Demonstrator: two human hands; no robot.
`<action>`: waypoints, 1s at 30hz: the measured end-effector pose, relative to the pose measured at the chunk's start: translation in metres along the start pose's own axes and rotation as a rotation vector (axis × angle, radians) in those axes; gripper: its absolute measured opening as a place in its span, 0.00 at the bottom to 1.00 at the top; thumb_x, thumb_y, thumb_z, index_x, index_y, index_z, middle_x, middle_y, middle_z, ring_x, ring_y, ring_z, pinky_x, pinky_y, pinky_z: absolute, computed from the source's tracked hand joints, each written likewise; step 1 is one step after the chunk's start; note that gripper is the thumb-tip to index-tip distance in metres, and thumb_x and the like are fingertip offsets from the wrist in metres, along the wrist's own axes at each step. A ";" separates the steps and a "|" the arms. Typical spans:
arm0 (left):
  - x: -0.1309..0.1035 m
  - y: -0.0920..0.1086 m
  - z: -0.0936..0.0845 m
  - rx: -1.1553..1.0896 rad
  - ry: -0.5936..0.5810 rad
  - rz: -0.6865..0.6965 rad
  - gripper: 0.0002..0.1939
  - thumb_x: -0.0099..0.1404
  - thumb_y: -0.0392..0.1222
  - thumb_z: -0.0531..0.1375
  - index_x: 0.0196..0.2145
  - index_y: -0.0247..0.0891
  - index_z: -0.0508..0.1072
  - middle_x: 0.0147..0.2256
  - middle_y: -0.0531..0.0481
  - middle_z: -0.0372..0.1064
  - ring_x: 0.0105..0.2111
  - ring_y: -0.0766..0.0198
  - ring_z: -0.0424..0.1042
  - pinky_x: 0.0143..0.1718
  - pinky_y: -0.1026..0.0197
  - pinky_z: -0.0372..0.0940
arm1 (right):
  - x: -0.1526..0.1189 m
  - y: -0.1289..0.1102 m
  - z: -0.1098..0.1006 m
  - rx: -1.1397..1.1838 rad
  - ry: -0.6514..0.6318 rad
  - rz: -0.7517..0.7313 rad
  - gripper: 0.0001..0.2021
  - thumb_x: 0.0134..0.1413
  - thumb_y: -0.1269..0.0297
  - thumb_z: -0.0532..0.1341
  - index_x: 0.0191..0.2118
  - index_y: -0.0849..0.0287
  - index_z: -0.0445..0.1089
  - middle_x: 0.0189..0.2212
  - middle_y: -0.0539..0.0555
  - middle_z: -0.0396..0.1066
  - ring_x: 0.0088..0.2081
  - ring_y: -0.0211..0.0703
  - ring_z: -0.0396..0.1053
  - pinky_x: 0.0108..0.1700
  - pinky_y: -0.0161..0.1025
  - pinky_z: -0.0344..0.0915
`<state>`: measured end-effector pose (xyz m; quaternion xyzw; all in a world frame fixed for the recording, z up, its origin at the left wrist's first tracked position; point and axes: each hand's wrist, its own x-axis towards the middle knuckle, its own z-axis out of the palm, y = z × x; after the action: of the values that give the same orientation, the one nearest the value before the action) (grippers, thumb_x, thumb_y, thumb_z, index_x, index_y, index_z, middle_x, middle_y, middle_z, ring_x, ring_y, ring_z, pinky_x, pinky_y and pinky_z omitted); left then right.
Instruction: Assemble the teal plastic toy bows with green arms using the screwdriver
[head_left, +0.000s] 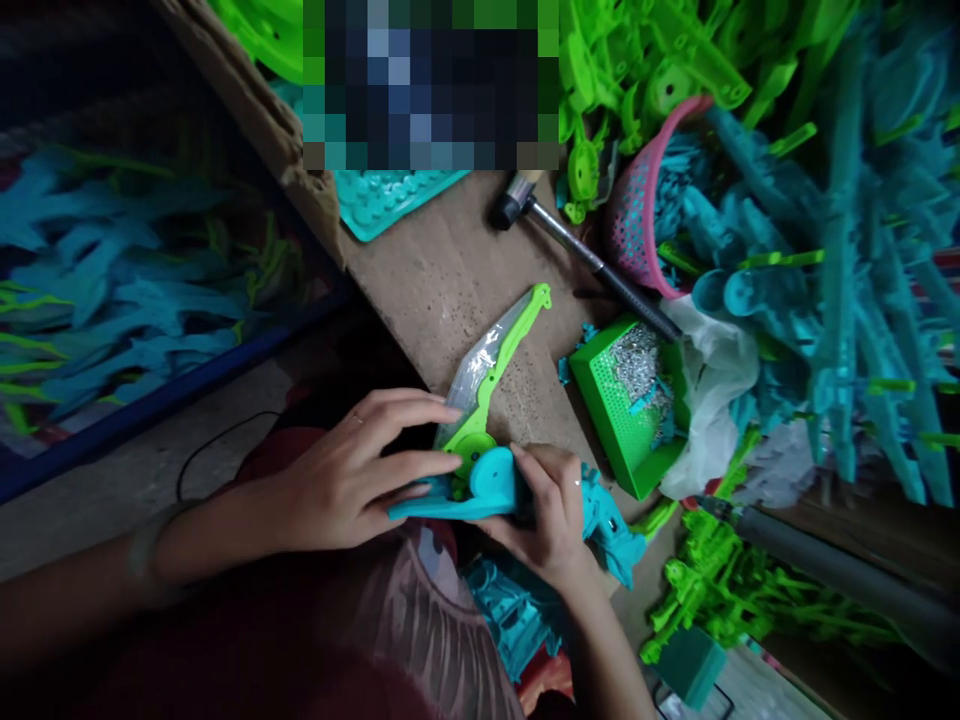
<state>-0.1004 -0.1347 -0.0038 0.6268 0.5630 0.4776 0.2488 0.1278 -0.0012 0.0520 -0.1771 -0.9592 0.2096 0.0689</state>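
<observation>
My right hand [551, 510] is closed around a blue plastic part [495, 475] with a round disc and a flat, pointed arm. Against that part sits a bright green plastic piece [510, 345] with a clear, blade-like panel [480, 365] along one side. My left hand [352, 480] reaches in from the left, its fingertips on the lower end of the green piece and by the blue arm's tip. Its thumb is hidden. More blue plastic parts [611, 525] lie just right of my right hand.
A hammer [562, 235] lies on the brown board [420, 280], beside a green box [615, 440] of small metal pieces. A pink basket [634, 220] and heaped blue and green parts stand right. A dark tool [817, 555] points in from the right. A blue-rimmed bin [172, 400] is left.
</observation>
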 end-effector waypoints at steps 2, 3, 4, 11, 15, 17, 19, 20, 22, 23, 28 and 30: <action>-0.012 0.001 0.002 -0.018 0.085 -0.110 0.17 0.67 0.31 0.59 0.53 0.40 0.70 0.56 0.41 0.65 0.57 0.52 0.67 0.56 0.49 0.69 | -0.001 0.000 0.001 -0.004 0.001 0.013 0.37 0.61 0.54 0.66 0.69 0.64 0.53 0.47 0.65 0.68 0.48 0.55 0.68 0.45 0.54 0.73; -0.018 0.002 0.004 -0.035 0.125 -0.176 0.18 0.67 0.30 0.58 0.53 0.40 0.69 0.56 0.41 0.65 0.56 0.54 0.68 0.55 0.51 0.69 | -0.002 0.001 0.002 -0.004 0.005 0.012 0.38 0.60 0.54 0.66 0.69 0.64 0.53 0.47 0.65 0.67 0.48 0.55 0.68 0.44 0.54 0.73; -0.023 0.003 0.006 -0.053 0.160 -0.237 0.18 0.67 0.29 0.57 0.53 0.40 0.68 0.55 0.42 0.65 0.55 0.54 0.68 0.54 0.51 0.70 | -0.002 0.001 0.003 -0.006 0.012 0.003 0.38 0.60 0.54 0.66 0.69 0.64 0.53 0.46 0.65 0.67 0.48 0.55 0.68 0.44 0.54 0.73; -0.036 0.001 0.013 0.011 0.229 -0.136 0.14 0.64 0.36 0.62 0.49 0.40 0.72 0.48 0.44 0.71 0.48 0.54 0.72 0.48 0.52 0.71 | -0.004 -0.002 0.003 -0.040 0.061 -0.052 0.38 0.58 0.55 0.67 0.68 0.64 0.54 0.46 0.64 0.69 0.47 0.56 0.68 0.44 0.55 0.73; -0.013 -0.001 0.007 0.123 0.110 0.134 0.12 0.68 0.40 0.63 0.49 0.43 0.74 0.43 0.49 0.78 0.42 0.59 0.75 0.44 0.56 0.69 | -0.005 -0.004 -0.004 -0.050 0.114 -0.043 0.39 0.56 0.53 0.69 0.67 0.63 0.56 0.44 0.63 0.69 0.47 0.55 0.68 0.44 0.55 0.73; 0.004 0.003 0.004 0.087 0.003 0.224 0.09 0.73 0.38 0.57 0.48 0.42 0.74 0.43 0.50 0.79 0.39 0.62 0.76 0.41 0.59 0.67 | -0.006 -0.005 -0.008 -0.042 0.131 -0.048 0.39 0.56 0.52 0.69 0.67 0.63 0.56 0.44 0.62 0.69 0.46 0.54 0.68 0.43 0.54 0.73; 0.021 0.008 0.001 0.028 -0.128 0.285 0.12 0.76 0.36 0.51 0.44 0.41 0.75 0.40 0.51 0.78 0.37 0.64 0.75 0.38 0.61 0.67 | -0.008 -0.005 -0.012 -0.029 0.146 -0.057 0.38 0.57 0.52 0.68 0.67 0.63 0.57 0.44 0.62 0.69 0.46 0.54 0.68 0.43 0.53 0.73; 0.029 0.010 0.000 0.004 -0.183 0.307 0.13 0.76 0.36 0.51 0.41 0.40 0.76 0.38 0.51 0.78 0.35 0.64 0.75 0.37 0.61 0.66 | -0.009 -0.005 -0.013 -0.023 0.153 -0.060 0.37 0.58 0.52 0.67 0.67 0.63 0.57 0.44 0.62 0.69 0.46 0.54 0.68 0.43 0.53 0.73; 0.042 0.013 -0.002 -0.060 -0.269 0.328 0.15 0.76 0.37 0.51 0.36 0.40 0.76 0.33 0.51 0.75 0.32 0.64 0.74 0.34 0.61 0.66 | -0.011 -0.006 -0.015 -0.014 0.168 -0.061 0.35 0.59 0.53 0.67 0.67 0.62 0.57 0.44 0.62 0.69 0.46 0.54 0.69 0.43 0.53 0.73; 0.047 0.013 -0.003 -0.117 -0.310 0.314 0.15 0.75 0.38 0.52 0.34 0.40 0.76 0.31 0.51 0.74 0.30 0.63 0.73 0.33 0.61 0.67 | -0.011 -0.006 -0.015 -0.008 0.177 -0.063 0.36 0.58 0.53 0.67 0.67 0.61 0.57 0.44 0.62 0.69 0.46 0.54 0.69 0.43 0.54 0.73; 0.070 0.009 -0.005 -0.728 -0.605 0.060 0.10 0.69 0.33 0.61 0.35 0.46 0.80 0.30 0.54 0.76 0.29 0.64 0.77 0.31 0.65 0.72 | -0.012 -0.010 -0.018 0.062 0.160 -0.108 0.39 0.56 0.54 0.69 0.67 0.64 0.56 0.45 0.62 0.69 0.47 0.56 0.70 0.45 0.56 0.73; 0.077 0.008 -0.006 -0.948 -0.734 -0.004 0.14 0.68 0.30 0.60 0.34 0.48 0.81 0.28 0.56 0.76 0.26 0.65 0.78 0.28 0.66 0.73 | -0.011 -0.013 -0.020 0.073 0.139 -0.132 0.37 0.58 0.55 0.67 0.67 0.65 0.56 0.45 0.62 0.69 0.47 0.56 0.70 0.45 0.56 0.73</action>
<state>-0.1086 -0.0650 0.0300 0.5706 0.1670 0.4287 0.6803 0.1383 -0.0090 0.0748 -0.1251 -0.9533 0.2269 0.1552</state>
